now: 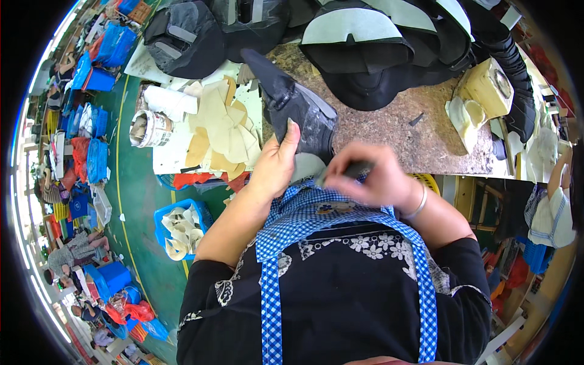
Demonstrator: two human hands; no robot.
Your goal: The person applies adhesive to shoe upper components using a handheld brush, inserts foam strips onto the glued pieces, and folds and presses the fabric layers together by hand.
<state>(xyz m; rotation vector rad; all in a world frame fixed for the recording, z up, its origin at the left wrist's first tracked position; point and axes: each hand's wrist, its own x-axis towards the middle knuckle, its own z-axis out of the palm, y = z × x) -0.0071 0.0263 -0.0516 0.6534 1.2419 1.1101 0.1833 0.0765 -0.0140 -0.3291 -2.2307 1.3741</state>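
Observation:
My left hand [275, 167] grips a black cap [304, 115], thumb on top. The cap is folded, with a narrow pointed end toward the back of the table and a grey strip along its right side. Below the thumb a pale rounded panel [309, 165] shows at its near end. Close by on the right is my right hand [383, 179], smeared by motion. Its fingers curl around something small and dark [358, 170] whose kind I cannot make out.
Black caps with white front linings [356, 29] are piled at the back. More caps with grey strips [185, 45] lie back left. Cream cut pieces [222, 131], a white tub [150, 129] and a yellowish block [488, 88] stand about. A blue basket [163, 222] holds scraps.

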